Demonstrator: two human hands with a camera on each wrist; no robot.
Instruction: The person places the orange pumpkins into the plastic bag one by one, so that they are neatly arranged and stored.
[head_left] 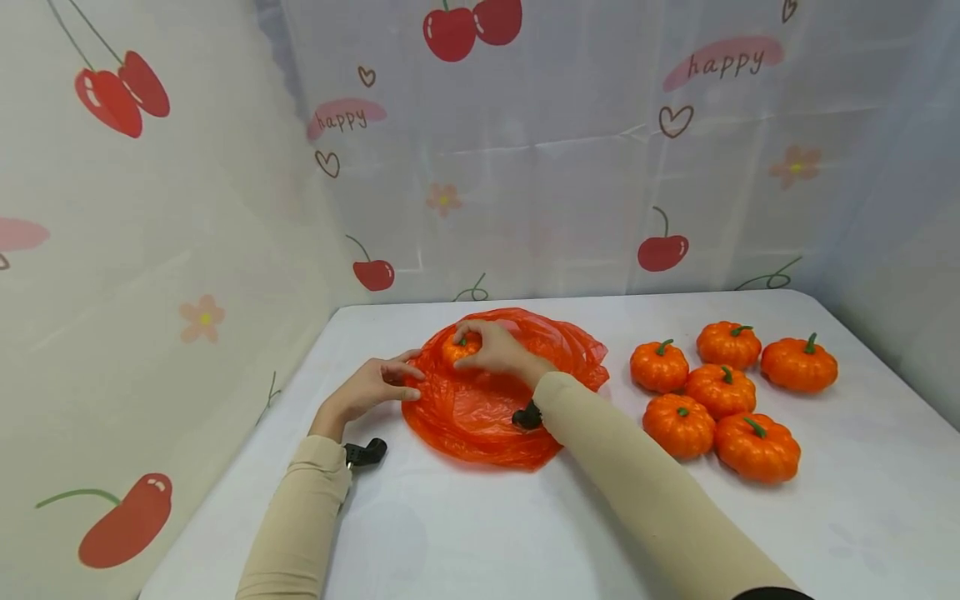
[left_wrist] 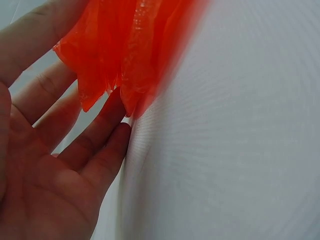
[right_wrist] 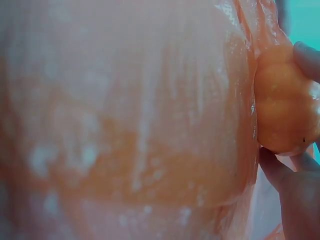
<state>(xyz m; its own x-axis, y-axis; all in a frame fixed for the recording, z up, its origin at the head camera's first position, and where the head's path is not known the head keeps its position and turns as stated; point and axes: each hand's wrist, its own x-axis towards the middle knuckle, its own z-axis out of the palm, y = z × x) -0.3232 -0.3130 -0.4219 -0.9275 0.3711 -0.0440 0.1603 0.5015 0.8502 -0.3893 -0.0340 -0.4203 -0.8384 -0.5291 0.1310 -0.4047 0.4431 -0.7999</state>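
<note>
A crumpled red plastic bag (head_left: 472, 421) lies spread on the white table. My right hand (head_left: 501, 350) grips a small orange pumpkin (head_left: 452, 353) over the bag's far left part. In the right wrist view, fingers and thumb sit on opposite sides of this pumpkin (right_wrist: 282, 105), which lies against the thin plastic. At the bag's left edge is my left hand (head_left: 367, 390), its fingers spread and slightly bent. The left wrist view has loose folds of the bag (left_wrist: 115, 50) hanging against the fingers (left_wrist: 95, 135), palm uncovered.
Several more orange pumpkins with green stems, one of them a pumpkin (head_left: 720, 390) amid the others, stand grouped to the right of the bag. The white table (head_left: 450, 533) meets a cherry-printed curtain (head_left: 540, 217) at the back and left.
</note>
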